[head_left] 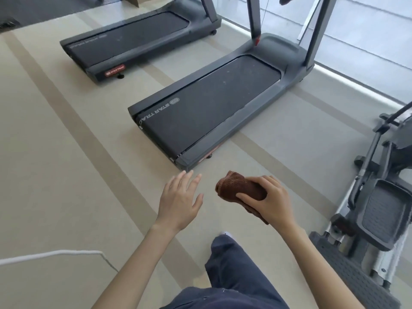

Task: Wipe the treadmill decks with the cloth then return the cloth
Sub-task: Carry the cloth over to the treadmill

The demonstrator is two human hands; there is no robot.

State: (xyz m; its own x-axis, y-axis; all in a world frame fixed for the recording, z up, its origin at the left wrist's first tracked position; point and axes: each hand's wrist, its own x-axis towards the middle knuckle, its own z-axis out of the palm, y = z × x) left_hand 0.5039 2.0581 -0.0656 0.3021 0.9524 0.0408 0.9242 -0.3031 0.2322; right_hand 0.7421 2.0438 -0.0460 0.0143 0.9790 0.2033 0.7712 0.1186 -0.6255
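Brown terry cloth [238, 188], folded into a thick wad, gripped by the right hand [270, 202]: thumb along the near side, fingers curled over the top. Held in the air above the pale floor [66, 152], just short of the rear corner of the nearer treadmill [209, 103]. Long axis running from lower right to upper left, rounded folded end pointing up-left, a loose tail hanging below the palm. Right wrist bent inward, forearm reaching in from the lower right.

Flat and palm down, the left hand [180, 201], fingers straight and slightly spread, holding nothing, near the cloth but apart from it. Fingertips aimed at that same rear corner. Forearm coming up from the lower left.

Further out, dark belt with STAR TRAC lettering on the nearer treadmill, deck lying diagonally, uprights at its far right end. Beyond it to the left, second treadmill [129, 36], lying roughly parallel. At the right edge, elliptical trainer [383, 208]. Below the hands, dark blue trouser leg [229, 264] and white shoe tip [226, 233]. Across the floor at lower left, white cable [55, 255].
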